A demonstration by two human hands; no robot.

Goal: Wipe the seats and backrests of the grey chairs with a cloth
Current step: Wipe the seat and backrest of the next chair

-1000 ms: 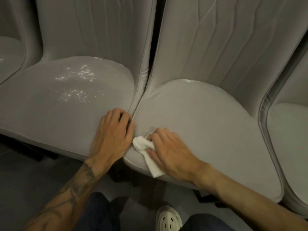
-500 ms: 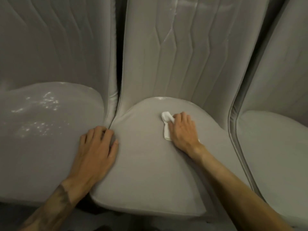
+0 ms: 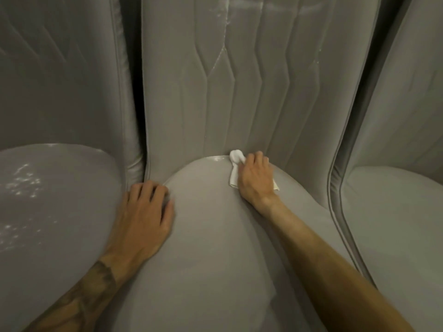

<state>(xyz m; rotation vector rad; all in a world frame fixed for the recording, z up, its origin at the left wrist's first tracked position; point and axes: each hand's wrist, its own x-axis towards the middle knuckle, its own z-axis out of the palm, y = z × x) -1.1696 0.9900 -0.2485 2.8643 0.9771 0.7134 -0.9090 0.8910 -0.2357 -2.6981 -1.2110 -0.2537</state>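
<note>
Three grey padded chairs stand side by side. On the middle chair's seat (image 3: 211, 236), my right hand (image 3: 256, 180) holds a small white cloth (image 3: 236, 164) and presses it against the back of the seat, where it meets the quilted backrest (image 3: 239, 80). Part of the cloth is hidden under my palm. My left hand (image 3: 143, 216) rests flat across the gap between the left chair's seat (image 3: 55, 200) and the middle seat, fingers spread and holding nothing.
The left seat shows shiny wet patches (image 3: 24, 183). A right chair's seat (image 3: 393, 224) and backrest lie beyond a dark piped edge (image 3: 335, 188). A narrow dark gap (image 3: 137, 111) separates the left and middle backrests.
My right hand has slid the cloth from the seat's front edge up to its back, at the backrest. My view has moved closer over the middle chair. My left hand has stayed put.
</note>
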